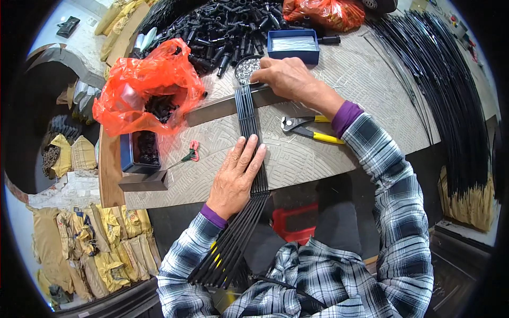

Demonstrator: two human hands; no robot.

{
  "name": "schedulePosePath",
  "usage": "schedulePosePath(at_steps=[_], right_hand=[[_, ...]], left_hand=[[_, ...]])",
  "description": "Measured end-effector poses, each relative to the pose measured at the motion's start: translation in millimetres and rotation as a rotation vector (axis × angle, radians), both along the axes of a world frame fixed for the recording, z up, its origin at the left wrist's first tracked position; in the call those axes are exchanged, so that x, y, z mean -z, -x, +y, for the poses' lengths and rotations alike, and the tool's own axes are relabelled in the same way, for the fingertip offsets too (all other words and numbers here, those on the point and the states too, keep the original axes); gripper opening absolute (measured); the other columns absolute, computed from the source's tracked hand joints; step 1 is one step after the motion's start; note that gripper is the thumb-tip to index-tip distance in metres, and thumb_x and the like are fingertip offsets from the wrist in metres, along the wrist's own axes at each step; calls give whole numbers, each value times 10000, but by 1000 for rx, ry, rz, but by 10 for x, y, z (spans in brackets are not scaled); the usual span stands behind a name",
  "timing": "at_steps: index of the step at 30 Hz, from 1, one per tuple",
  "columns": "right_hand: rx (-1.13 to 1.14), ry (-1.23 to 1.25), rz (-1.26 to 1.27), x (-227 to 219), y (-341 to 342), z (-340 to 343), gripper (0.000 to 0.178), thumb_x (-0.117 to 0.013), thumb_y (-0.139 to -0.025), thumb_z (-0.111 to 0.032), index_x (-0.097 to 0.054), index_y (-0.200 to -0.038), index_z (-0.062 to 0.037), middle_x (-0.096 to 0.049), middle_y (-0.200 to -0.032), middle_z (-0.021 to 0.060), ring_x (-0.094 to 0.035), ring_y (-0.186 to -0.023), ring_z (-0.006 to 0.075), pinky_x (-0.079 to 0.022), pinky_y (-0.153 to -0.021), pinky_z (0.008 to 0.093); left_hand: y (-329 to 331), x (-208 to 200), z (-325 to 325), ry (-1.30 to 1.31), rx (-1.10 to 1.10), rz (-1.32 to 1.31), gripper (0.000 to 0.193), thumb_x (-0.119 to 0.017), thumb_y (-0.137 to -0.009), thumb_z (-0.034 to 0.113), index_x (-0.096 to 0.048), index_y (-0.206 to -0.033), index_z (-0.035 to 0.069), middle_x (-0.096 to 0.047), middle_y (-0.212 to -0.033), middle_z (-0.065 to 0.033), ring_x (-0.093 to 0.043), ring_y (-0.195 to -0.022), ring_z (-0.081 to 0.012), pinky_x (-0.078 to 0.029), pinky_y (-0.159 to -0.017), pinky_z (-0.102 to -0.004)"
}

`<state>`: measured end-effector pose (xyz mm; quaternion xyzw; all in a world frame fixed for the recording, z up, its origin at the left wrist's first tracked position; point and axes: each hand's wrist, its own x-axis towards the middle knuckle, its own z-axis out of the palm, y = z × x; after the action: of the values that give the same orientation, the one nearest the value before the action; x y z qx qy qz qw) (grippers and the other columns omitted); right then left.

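My left hand (pixel 236 177) lies flat, fingers stretched out, on a row of thin black cables (pixel 245 111). They run side by side across the table, and their near ends fan out past its edge toward my lap. Their far part rests across a metal bar (pixel 212 111). My right hand (pixel 289 78) is at the far ends, its fingers bent together beside a round dish (pixel 247 69) of small shiny metal pieces. What its fingertips hold, if anything, is hidden. Below my right wrist lie end-cutting pliers (pixel 313 130) with yellow handles.
A red plastic bag (pixel 151 79) stands left, above a blue box (pixel 126 153). Near it lies a small red-handled tool (pixel 194 152). Beyond are heaped black fittings (pixel 212 37) and a blue box (pixel 307 55) of thin pale rods. A thick black cable bundle (pixel 440 79) hangs over the right edge.
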<state>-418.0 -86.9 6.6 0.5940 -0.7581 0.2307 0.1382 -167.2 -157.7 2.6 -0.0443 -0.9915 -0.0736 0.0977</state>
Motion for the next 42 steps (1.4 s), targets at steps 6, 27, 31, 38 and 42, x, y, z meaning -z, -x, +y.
schedulePosePath(at_steps=[6, 27, 31, 38, 42], right_hand=[[-56, -81, -38, 6, 5, -49, 163, -550, -807, -128, -616, -955, -145, -602, -838, 62, -608, -717, 276, -468, -590, 380], [-8, -38, -67, -146, 15, 104, 87, -584, -770, -146, -631, -835, -110, -619, -814, 12, -593, -790, 219, -462, -664, 324], [7, 0, -46, -155, 25, 118, 75, -587, -768, -150, -628, -823, -117, -604, -805, -5, -581, -800, 206, -454, -681, 311], [-25, -86, -102, -97, 33, 45, 83, -562, -788, -142, -614, -849, -118, -602, -805, 7, -584, -797, 216, -456, -664, 328], [-68, 25, -125, -74, 28, 53, 117, -562, -792, -110, -583, -907, -102, -593, -789, 47, -583, -751, 231, -457, -645, 332]], left_hand=[[-2, -119, 47, -91, 32, -27, 638, -597, -774, 341, -384, -1313, 74, -311, -1389, -145, -287, -1286, -331, -295, -1024, -438], [-38, -45, 5, -70, 42, 24, 799, -610, -697, 515, -381, -1309, 55, -323, -1369, -178, -323, -1259, -342, -288, -1033, -415], [-29, -78, 9, -78, 53, 19, 820, -595, -695, 544, -373, -1313, 54, -312, -1375, -177, -319, -1261, -340, -286, -1034, -411], [-30, 51, -61, 160, 55, 17, 769, -585, -725, 492, -349, -1334, 86, -282, -1394, -170, -300, -1276, -330, -271, -1044, -406], [-40, 19, -34, 102, 56, 13, 728, -583, -744, 450, -348, -1337, 98, -279, -1395, -170, -300, -1278, -325, -274, -1042, -406]])
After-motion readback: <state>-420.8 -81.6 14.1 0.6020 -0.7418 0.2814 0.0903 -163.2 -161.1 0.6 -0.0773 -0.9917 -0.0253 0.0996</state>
